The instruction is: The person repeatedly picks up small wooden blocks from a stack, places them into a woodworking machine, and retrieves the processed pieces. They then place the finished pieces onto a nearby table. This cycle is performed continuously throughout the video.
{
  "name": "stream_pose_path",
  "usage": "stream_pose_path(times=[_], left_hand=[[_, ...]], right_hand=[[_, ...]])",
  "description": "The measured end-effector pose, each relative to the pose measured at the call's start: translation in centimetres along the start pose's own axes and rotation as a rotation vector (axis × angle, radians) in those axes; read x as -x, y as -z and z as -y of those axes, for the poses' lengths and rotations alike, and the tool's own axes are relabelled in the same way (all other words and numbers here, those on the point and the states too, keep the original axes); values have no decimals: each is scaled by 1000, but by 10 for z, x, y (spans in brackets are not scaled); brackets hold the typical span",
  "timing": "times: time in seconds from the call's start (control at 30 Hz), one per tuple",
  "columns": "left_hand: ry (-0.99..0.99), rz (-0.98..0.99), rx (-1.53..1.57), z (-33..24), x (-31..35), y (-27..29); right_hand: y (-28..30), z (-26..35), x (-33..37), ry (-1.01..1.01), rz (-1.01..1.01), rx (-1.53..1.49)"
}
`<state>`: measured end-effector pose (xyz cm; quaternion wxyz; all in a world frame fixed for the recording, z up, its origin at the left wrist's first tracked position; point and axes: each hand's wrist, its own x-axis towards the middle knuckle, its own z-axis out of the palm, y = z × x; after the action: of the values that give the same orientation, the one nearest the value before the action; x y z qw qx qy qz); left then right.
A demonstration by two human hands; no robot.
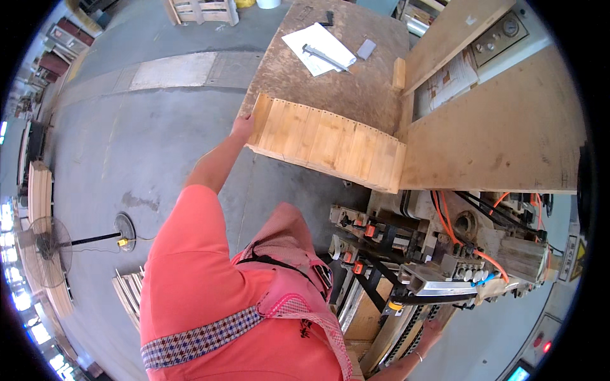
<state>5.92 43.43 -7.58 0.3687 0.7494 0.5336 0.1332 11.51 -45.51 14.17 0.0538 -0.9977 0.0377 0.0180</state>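
Observation:
A row of light wooden slats (321, 141), set side by side with small dark holes along the far edge, lies on the near end of the brown worktable (375, 82). My left hand (243, 127) is closed against the left end of this row, some of its fingers hidden. Low on the right, my right hand (432, 334) reaches past the machine (445, 260) to a wooden board (446, 316) beside its dark chain tracks. The fingers there are small and partly covered, so I cannot make out their grip.
A caliper (324, 57) lies on white paper (308, 47), next to a small grey block (366, 49). Wooden panels (495, 133) rise on the right beside a gauge panel (502, 41). Orange hoses (445, 219) run over the machine. A standing fan (44, 251) is at left.

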Motion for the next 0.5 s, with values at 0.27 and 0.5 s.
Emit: stream_pose_path(times=[0.27,0.5], left_hand=[[74,98,-32,3,-9,-20],[-466,225,-380,34,-86,-85]], right_hand=[[-5,15,109,-210,-19,-193],[-24,22,177,-21,110,68]])
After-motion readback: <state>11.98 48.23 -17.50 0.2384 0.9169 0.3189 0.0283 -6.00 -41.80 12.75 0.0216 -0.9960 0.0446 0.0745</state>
